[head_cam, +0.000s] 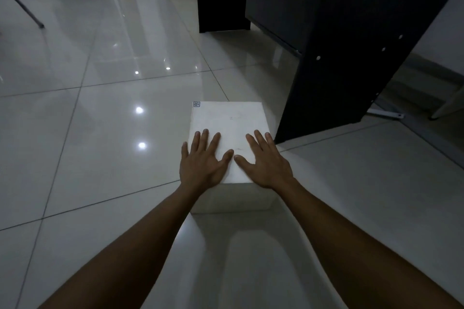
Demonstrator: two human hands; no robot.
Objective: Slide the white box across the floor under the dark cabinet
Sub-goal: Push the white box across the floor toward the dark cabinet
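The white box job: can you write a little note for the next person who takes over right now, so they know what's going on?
Left hand: open, flat on top of the white box, fingers spread.
Right hand: open, flat on the box top beside the left, thumbs nearly touching.
The box sits on the tiled floor, just in front and left of the dark cabinet side panel, not under it yet.
Done: both hands placed on the box.
Left: push it forward across the floor into the gap under the cabinet, then let go.

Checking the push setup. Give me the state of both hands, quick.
Left hand: open, flat on top of the box, gripping nothing.
Right hand: open, flat on the box, gripping nothing.
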